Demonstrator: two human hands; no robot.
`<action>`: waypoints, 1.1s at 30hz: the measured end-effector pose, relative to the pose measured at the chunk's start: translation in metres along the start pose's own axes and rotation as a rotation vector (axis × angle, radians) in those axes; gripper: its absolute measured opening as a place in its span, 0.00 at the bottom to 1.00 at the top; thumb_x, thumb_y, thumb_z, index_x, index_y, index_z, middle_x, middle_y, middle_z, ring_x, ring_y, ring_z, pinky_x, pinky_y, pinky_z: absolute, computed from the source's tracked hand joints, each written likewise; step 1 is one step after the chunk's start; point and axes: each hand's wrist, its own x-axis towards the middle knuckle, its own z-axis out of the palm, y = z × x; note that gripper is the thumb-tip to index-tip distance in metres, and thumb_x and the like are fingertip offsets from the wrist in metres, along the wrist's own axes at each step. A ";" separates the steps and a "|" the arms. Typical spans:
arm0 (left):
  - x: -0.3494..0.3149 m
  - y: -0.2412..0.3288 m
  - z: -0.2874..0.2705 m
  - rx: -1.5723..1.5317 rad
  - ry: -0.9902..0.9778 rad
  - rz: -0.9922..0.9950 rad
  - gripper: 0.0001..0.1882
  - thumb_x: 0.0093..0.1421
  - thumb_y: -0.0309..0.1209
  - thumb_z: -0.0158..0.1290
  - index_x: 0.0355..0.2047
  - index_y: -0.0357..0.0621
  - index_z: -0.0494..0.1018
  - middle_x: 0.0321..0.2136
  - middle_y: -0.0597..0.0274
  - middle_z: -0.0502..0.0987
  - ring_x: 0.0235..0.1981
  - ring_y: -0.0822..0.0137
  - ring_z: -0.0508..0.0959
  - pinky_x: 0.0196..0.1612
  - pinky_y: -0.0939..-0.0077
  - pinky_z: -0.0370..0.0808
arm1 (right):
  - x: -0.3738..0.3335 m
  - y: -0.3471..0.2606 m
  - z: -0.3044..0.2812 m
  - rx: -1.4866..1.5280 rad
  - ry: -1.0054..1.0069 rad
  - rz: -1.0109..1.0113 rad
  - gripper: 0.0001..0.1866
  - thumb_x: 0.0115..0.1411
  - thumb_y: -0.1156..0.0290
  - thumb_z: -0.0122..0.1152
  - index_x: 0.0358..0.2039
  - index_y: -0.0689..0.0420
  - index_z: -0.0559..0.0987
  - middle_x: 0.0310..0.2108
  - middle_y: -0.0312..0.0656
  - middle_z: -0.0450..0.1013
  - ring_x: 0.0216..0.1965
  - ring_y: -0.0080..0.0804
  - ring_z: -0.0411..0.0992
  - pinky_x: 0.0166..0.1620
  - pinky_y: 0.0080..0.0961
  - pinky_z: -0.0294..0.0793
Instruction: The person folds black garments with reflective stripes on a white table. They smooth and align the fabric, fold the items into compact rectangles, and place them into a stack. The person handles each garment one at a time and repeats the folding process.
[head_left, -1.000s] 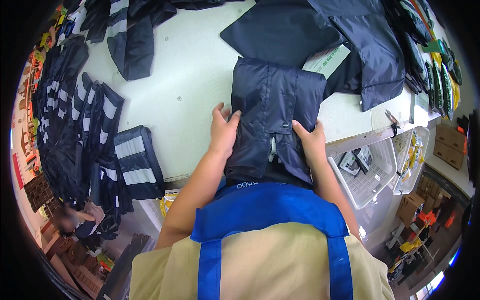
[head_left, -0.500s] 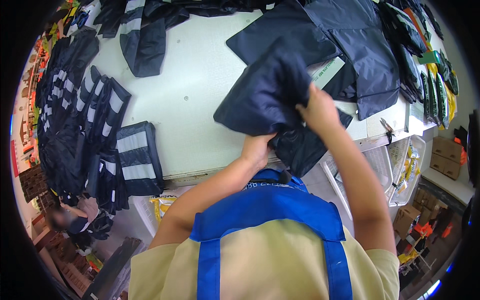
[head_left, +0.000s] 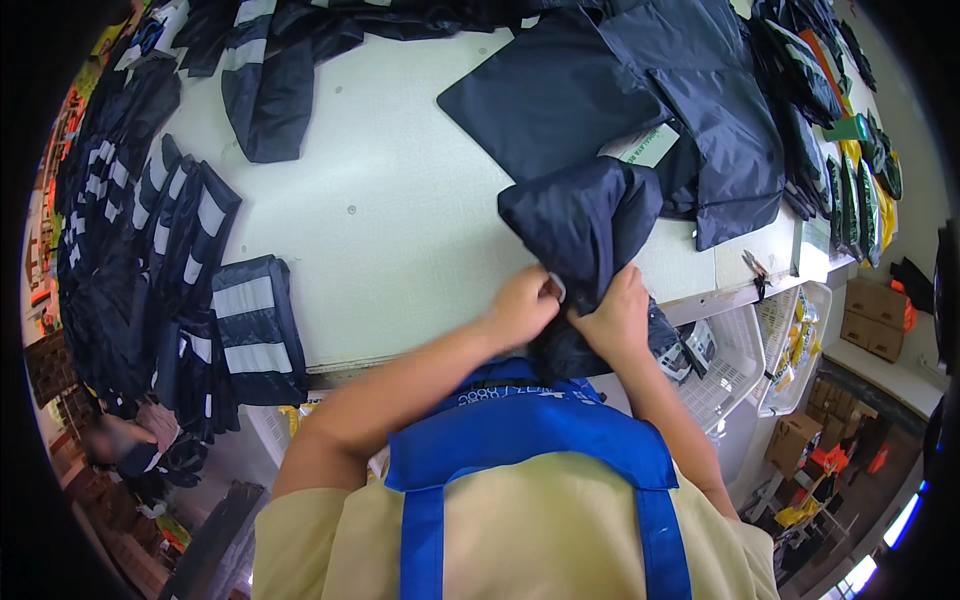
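Bunched dark navy fabric, apparently a garment [head_left: 585, 220], stands up off the table in front of me, its lower part draping over the near edge towards my apron. My left hand [head_left: 527, 305] is closed on its left side, fingers curled at the fabric, with a small pale bit at the fingertips that I cannot make out. On the other side my right hand [head_left: 617, 318] grips the same garment, thumb pointing in towards the left hand. Just behind it lie flat dark garments [head_left: 560, 100] and a white card with green print [head_left: 645, 147].
Folded dark garments with grey bands [head_left: 257, 320] and a larger heap [head_left: 120, 240] line the table's left. Snips [head_left: 756, 268] lie at the right edge. White plastic baskets [head_left: 735, 355] holding packages stand below. Packed bags [head_left: 860, 195] and cardboard boxes [head_left: 872, 318] are farther right.
The garment has been drawn nearer and gathered more upright. My left hand has come out from beneath it to its left side; my right hand has moved down, closer to the left.
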 end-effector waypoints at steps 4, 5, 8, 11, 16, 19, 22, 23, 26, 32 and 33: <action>0.066 0.012 -0.040 0.348 0.191 0.160 0.17 0.52 0.21 0.45 0.43 0.34 0.72 0.43 0.44 0.73 0.46 0.45 0.72 0.49 0.62 0.70 | 0.018 0.016 -0.026 0.199 0.048 0.113 0.54 0.38 0.66 0.72 0.60 0.73 0.50 0.47 0.67 0.69 0.49 0.61 0.69 0.52 0.41 0.69; 0.081 0.011 -0.033 0.290 0.338 0.287 0.16 0.53 0.20 0.45 0.44 0.34 0.71 0.45 0.43 0.72 0.48 0.45 0.71 0.50 0.63 0.70 | 0.020 0.026 -0.027 0.240 0.076 0.163 0.54 0.37 0.67 0.72 0.61 0.69 0.51 0.48 0.67 0.69 0.51 0.61 0.69 0.53 0.39 0.68; 0.107 0.011 0.006 0.248 0.527 0.428 0.16 0.55 0.21 0.47 0.46 0.34 0.68 0.44 0.43 0.69 0.48 0.44 0.69 0.53 0.63 0.67 | 0.022 0.044 -0.039 0.340 0.117 0.257 0.54 0.36 0.69 0.71 0.62 0.65 0.50 0.47 0.65 0.69 0.51 0.59 0.69 0.53 0.38 0.68; 0.076 0.007 0.049 -0.033 0.446 0.056 0.13 0.60 0.26 0.48 0.45 0.38 0.65 0.40 0.48 0.68 0.43 0.53 0.70 0.48 0.65 0.67 | 0.021 0.057 -0.036 0.380 0.130 0.231 0.53 0.36 0.70 0.71 0.62 0.64 0.51 0.47 0.64 0.70 0.51 0.59 0.69 0.54 0.38 0.68; 0.040 0.004 0.047 -0.623 -0.174 -0.307 0.15 0.59 0.36 0.54 0.40 0.46 0.61 0.33 0.62 0.68 0.34 0.71 0.70 0.38 0.76 0.69 | 0.021 0.044 -0.041 0.420 0.003 0.178 0.55 0.36 0.67 0.74 0.62 0.64 0.51 0.51 0.61 0.67 0.54 0.52 0.67 0.57 0.34 0.64; 0.028 0.044 0.019 -0.686 -0.325 -0.493 0.15 0.59 0.38 0.55 0.37 0.49 0.60 0.31 0.65 0.68 0.27 0.72 0.69 0.27 0.77 0.68 | 0.012 0.041 -0.048 0.565 -0.141 0.066 0.57 0.36 0.65 0.76 0.62 0.65 0.50 0.54 0.56 0.65 0.56 0.46 0.65 0.60 0.32 0.60; 0.022 0.047 0.025 -0.534 -0.314 -0.419 0.18 0.59 0.41 0.57 0.33 0.49 0.58 0.27 0.65 0.67 0.22 0.73 0.69 0.20 0.80 0.65 | -0.002 0.031 -0.050 0.780 -0.202 0.013 0.54 0.38 0.66 0.77 0.60 0.65 0.53 0.54 0.53 0.64 0.56 0.42 0.64 0.61 0.32 0.59; 0.022 0.046 0.029 -0.466 -0.312 -0.396 0.18 0.59 0.41 0.57 0.33 0.49 0.59 0.26 0.65 0.67 0.23 0.73 0.69 0.20 0.80 0.65 | -0.005 0.033 -0.050 0.802 -0.222 0.054 0.54 0.38 0.66 0.77 0.60 0.65 0.53 0.54 0.52 0.65 0.55 0.41 0.64 0.60 0.31 0.59; 0.019 0.051 0.033 -0.291 -0.378 -0.361 0.14 0.60 0.39 0.56 0.36 0.46 0.65 0.26 0.68 0.69 0.24 0.76 0.69 0.22 0.82 0.69 | -0.015 0.041 -0.048 0.851 -0.220 0.194 0.51 0.37 0.70 0.76 0.60 0.63 0.56 0.50 0.48 0.68 0.52 0.37 0.66 0.57 0.29 0.63; 0.090 0.040 0.018 0.512 0.309 0.399 0.17 0.52 0.30 0.57 0.44 0.51 0.74 0.56 0.42 0.61 0.54 0.45 0.64 0.52 0.56 0.67 | -0.017 0.090 -0.070 1.063 -0.082 0.375 0.39 0.37 0.77 0.68 0.54 0.66 0.67 0.45 0.43 0.72 0.46 0.33 0.70 0.53 0.27 0.66; 0.103 0.036 0.015 0.718 0.410 0.544 0.19 0.52 0.31 0.58 0.46 0.54 0.73 0.56 0.42 0.60 0.51 0.44 0.65 0.51 0.55 0.68 | -0.013 0.095 -0.080 1.078 -0.073 0.371 0.38 0.38 0.78 0.67 0.53 0.66 0.67 0.44 0.43 0.72 0.46 0.32 0.70 0.53 0.26 0.66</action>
